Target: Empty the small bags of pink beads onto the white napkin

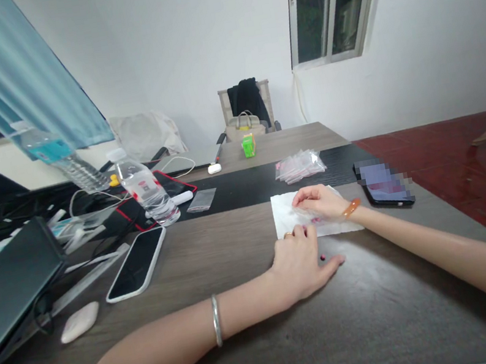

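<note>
My left hand [301, 263] rests on the table at the near edge of a white paper sheet [281, 208]. Its thumb stretches out to the right, apart from the bent fingers, and nothing shows in its grasp. Between thumb and fingers, a small dark red bead [323, 257] lies on the tabletop. Over the sheet, my right hand [323, 201] has its fingertips pinched on what looks like a small clear plastic bag [308, 214]; its edges are hard to make out. Tiny pink-red pieces [316, 220] show beneath that hand.
Behind the sheet lies a pile of clear zip bags [300, 165]. A dark phone [383, 184] sits right; a white-edged phone [138, 265], water bottle [146, 189], white mouse [80, 322] and laptop [13, 288] stand left. A small green box [249, 145] is farther back.
</note>
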